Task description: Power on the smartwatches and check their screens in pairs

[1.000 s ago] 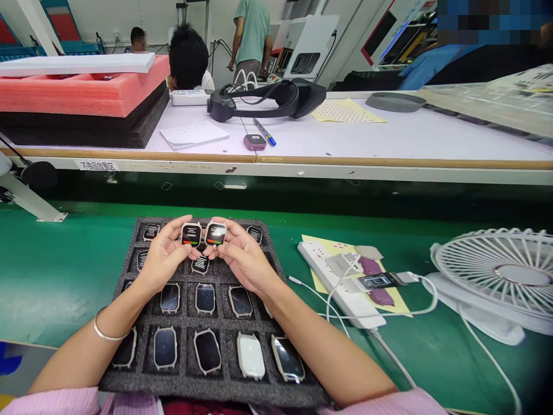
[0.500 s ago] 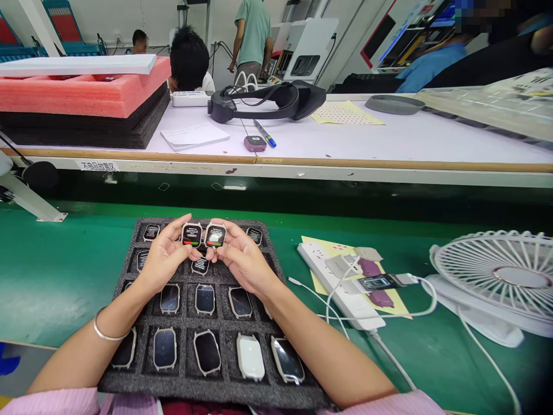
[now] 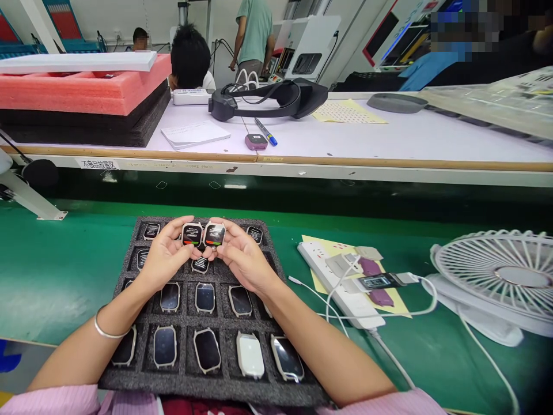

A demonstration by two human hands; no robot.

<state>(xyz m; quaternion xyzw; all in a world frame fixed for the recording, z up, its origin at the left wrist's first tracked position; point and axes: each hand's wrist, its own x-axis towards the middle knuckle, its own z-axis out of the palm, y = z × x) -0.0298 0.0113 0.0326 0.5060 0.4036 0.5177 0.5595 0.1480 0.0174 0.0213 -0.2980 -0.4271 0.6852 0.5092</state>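
Observation:
A black foam tray (image 3: pixel 129 380) lies on the green mat in front of me, its pockets filled with several strapless watch bodies. My left hand (image 3: pixel 164 258) grips one watch body (image 3: pixel 191 234) with a lit screen, raised over the tray's far rows. My right hand (image 3: pixel 244 259) grips a second lit watch body (image 3: pixel 215 234) right beside the first, the two nearly touching. A watch body (image 3: pixel 200 264) with a lit screen sits in the tray just under my fingers. A white-backed one (image 3: pixel 250 355) lies face down in the near row.
Right of the tray are a white power strip (image 3: pixel 341 288) with cables and small chargers, and a white fan (image 3: pixel 496 276) lying on the mat. A raised white bench behind holds a headset (image 3: pixel 268 98), notepad, pen and foam stacks (image 3: pixel 82 109). Other people work beyond it.
Both hands have stayed almost still with the two watch bodies; the lit screens show slightly different displays.

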